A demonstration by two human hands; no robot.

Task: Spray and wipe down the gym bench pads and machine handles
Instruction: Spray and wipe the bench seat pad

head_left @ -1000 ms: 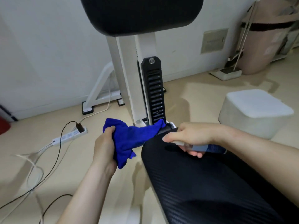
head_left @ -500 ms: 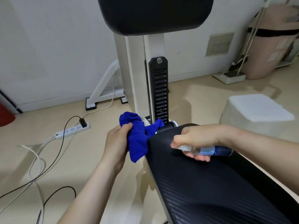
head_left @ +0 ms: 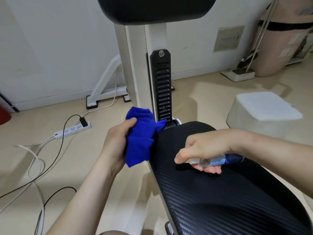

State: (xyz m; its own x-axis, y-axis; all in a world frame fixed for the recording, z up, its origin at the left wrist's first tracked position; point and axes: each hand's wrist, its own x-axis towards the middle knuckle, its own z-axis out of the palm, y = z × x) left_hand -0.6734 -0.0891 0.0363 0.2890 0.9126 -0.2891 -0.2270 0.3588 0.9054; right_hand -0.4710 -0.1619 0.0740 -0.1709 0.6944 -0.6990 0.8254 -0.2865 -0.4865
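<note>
A black seat pad (head_left: 211,192) with a woven texture fills the lower right. A second black pad (head_left: 157,9) sits at the top on a white upright post (head_left: 135,65) with a black slotted adjuster (head_left: 162,85). My left hand (head_left: 116,146) grips a bunched blue cloth (head_left: 140,138) against the seat pad's left front edge. My right hand (head_left: 203,148) hovers over the seat pad and holds a small blue spray bottle (head_left: 220,161) lying sideways, nozzle toward the left.
A white power strip (head_left: 72,130) and loose cables (head_left: 37,160) lie on the beige floor at left. A white box-shaped stool (head_left: 264,112) stands at right. A white machine foot (head_left: 105,85) rests by the wall. A pinkish bag (head_left: 281,41) is at the far right.
The seat pad now takes up more of the view. My left hand brought the cloth up and right, bunching it against the pad's edge. My right hand with the bottle moved out over the pad.
</note>
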